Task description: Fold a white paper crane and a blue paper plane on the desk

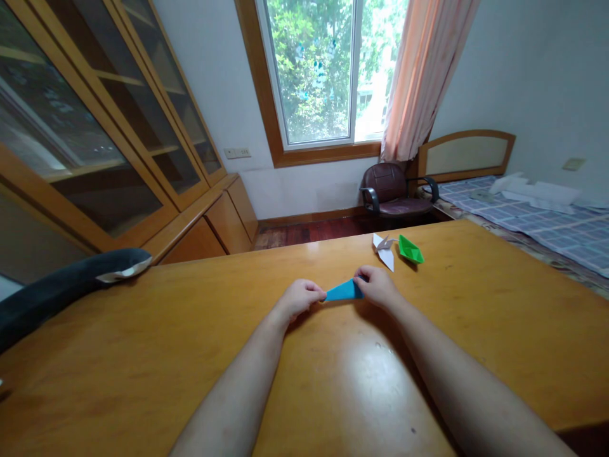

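Near the desk's (143, 355) middle, the left hand (299, 298) pinches the narrow tip of a folded blue paper (345, 291) while the right hand (378, 284) grips its wide end; apparently mid-fold. A finished green paper boat (410, 249) and white paper crane (384, 250) sit toward the far edge.

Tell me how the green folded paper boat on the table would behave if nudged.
The green paper boat is probably very light and would slide easily on the glossy table. Its thin folded walls look easy to crush. It might tip, standing on a narrow base.
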